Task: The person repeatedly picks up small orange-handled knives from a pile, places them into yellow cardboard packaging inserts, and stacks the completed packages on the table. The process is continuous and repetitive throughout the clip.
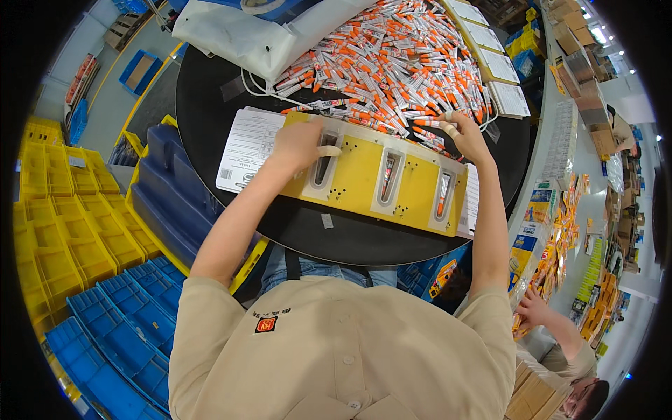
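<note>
A yellow fixture board [357, 168] with three clear-rimmed oval slots lies across the black round table [315, 238]. My left hand [297, 143] rests at the board's left end, its thumb stretched over the left slot [322, 164]; its other fingers are partly hidden. In the middle slot [387, 178] and the right slot [442, 196] sit small white tubes with orange caps. At the near right edge of a large heap of such tubes [392, 63], my right hand [463, 136] pinches at an orange-capped tube [428, 123]. Tape wraps some of my fingertips.
Printed cards [245, 150] lie under the board, and more card stacks [507, 100] line the table's right side. A white plastic bag [231, 35] sits behind. Yellow bins [63, 175] and blue crates [126, 308] stand at left. A co-worker's hand [535, 308] is at the right bench.
</note>
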